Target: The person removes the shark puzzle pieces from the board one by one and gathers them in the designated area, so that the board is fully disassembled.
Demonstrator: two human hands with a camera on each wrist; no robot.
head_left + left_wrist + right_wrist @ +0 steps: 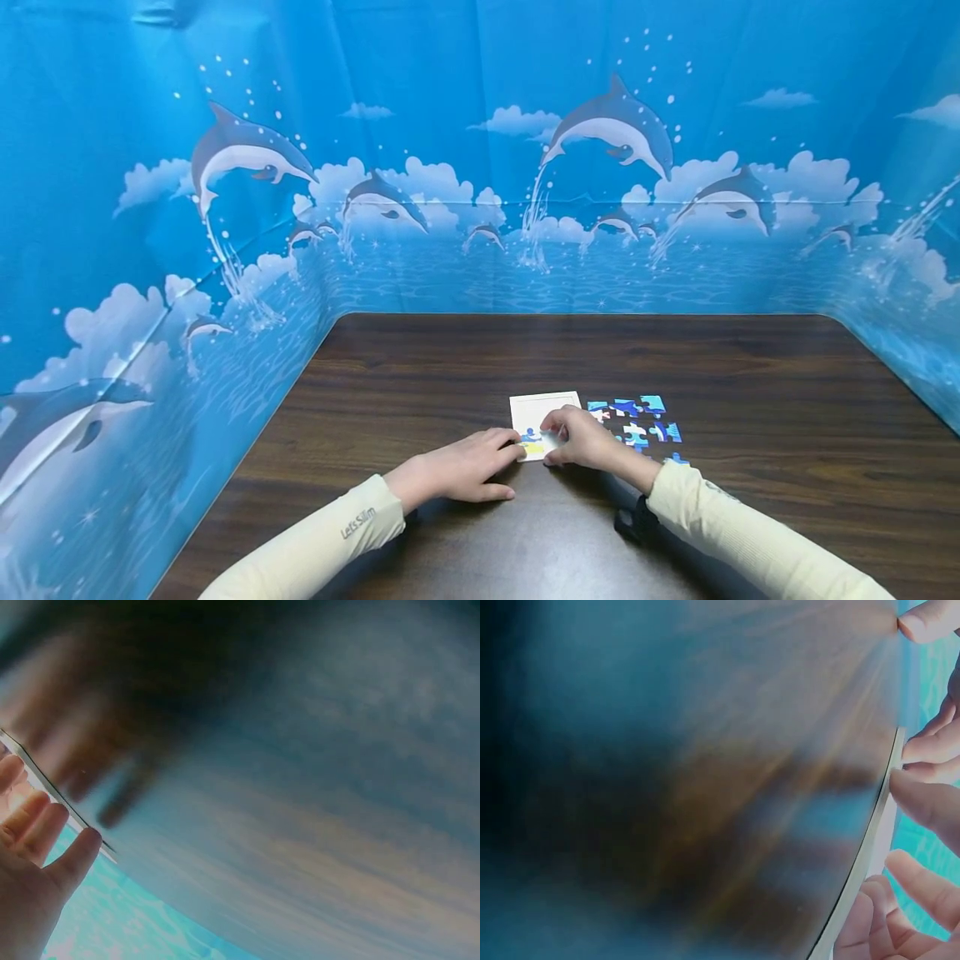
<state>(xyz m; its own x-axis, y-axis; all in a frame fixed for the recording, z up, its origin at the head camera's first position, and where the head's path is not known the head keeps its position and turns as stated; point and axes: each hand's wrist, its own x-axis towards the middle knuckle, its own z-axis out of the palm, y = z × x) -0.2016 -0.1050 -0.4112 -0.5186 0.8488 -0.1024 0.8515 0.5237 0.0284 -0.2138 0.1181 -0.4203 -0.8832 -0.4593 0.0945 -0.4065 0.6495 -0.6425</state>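
A white puzzle frame (540, 402) lies on the table, with blue and yellow pieces (532, 447) in its lower left part. My left hand (476, 467) rests beside it, index and middle fingertips on its left edge, thumb spread on the table. Over the right part of the frame, my right hand (585, 439) curls its thumb and index finger around a pale puzzle piece (554, 439), largely hidden by the fingers. Both hands also show at the frame's edge (866, 859) in the right wrist view. Loose puzzle pieces (634, 435) lie right of the frame.
The dark wooden table (420, 367) meets a blue dolphin-printed curtain (450, 250) at the back and sides. One loose piece (678, 458) lies close to the right forearm. A black wrist strap (633, 521) hangs under the right sleeve.
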